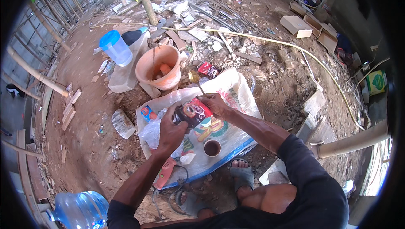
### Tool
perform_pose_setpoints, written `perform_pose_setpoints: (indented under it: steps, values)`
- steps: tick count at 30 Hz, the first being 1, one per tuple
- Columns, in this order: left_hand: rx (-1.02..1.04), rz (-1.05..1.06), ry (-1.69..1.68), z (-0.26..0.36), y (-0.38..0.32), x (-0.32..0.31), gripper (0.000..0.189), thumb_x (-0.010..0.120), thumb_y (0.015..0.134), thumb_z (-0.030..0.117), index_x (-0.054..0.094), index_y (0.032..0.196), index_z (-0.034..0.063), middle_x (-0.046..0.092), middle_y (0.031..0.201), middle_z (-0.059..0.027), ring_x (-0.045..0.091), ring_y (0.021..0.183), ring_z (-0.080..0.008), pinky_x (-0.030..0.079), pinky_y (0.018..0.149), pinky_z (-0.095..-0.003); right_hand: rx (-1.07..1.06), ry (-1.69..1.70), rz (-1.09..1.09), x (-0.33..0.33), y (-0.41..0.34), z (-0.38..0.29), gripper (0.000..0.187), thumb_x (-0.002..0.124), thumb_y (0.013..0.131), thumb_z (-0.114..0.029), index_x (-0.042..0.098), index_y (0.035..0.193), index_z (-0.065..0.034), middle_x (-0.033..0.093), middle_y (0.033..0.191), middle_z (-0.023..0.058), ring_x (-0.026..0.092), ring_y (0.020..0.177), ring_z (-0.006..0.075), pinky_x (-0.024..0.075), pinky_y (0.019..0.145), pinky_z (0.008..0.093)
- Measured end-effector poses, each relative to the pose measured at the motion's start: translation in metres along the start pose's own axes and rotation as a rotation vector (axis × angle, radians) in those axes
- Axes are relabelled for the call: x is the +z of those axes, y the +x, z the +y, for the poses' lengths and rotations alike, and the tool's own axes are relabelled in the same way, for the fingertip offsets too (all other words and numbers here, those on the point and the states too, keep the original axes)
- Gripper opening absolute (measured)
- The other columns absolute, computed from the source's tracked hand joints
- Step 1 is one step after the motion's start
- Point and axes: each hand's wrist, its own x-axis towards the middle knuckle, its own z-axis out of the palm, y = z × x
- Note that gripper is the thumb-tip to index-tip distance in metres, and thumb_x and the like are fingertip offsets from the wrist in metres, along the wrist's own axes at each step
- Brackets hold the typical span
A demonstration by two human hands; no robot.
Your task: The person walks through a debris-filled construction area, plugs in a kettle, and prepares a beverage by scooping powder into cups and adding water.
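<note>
My left hand (172,129) grips the lower left side of a red and black foil packet (193,112). At the packet's upper right corner, my right hand (215,104) holds a metal spoon (194,77) by its handle, the bowl pointing up and away, and also touches the packet. Below them, a cup of dark liquid (212,148) stands on a white woven plastic sack (235,134). Clear plastic bags (152,131) and a small blue and red packet (148,113) lie at the sack's left. Another red packet (208,69) lies just beyond the sack.
An orange bucket (159,67) and a blue-lidded plastic pitcher (116,48) stand beyond the sack. A red power tool (165,173) with a cord lies near my feet. A large water bottle (79,208) is at lower left. Rubble, a yellow hose (278,40) and bamboo poles surround the area.
</note>
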Motion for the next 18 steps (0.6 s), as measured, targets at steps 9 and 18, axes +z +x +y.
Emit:
perform_pose_setpoints:
  steps: [9, 18]
  values:
    - [-0.018, -0.019, -0.154, 0.025, -0.004, 0.016, 0.057, 0.055, 0.087, 0.002, 0.042, 0.143, -0.0006, 0.061, 0.126, -0.0159, 0.068, 0.081, -0.0164, 0.058, 0.062, -0.0274, 0.109, 0.003, -0.053, 0.017, 0.010, -0.009, 0.025, 0.067, 0.095, -0.012, 0.067, 0.111, 0.0059, 0.071, 0.094, 0.0095, 0.069, 0.077, 0.0131, 0.0597, 0.067, 0.0266]
    - [-0.401, 0.099, -0.427, 0.003, 0.011, -0.002, 0.071, 0.038, 0.099, 0.058, 0.027, 0.150, 0.0103, 0.049, 0.141, -0.0177, 0.064, 0.108, -0.0361, 0.054, 0.087, -0.0549, 0.139, -0.020, -0.315, 0.025, 0.021, -0.043, 0.022, 0.063, 0.096, -0.011, 0.068, 0.112, 0.0037, 0.072, 0.099, 0.0097, 0.069, 0.080, 0.0139, 0.0591, 0.071, 0.0288]
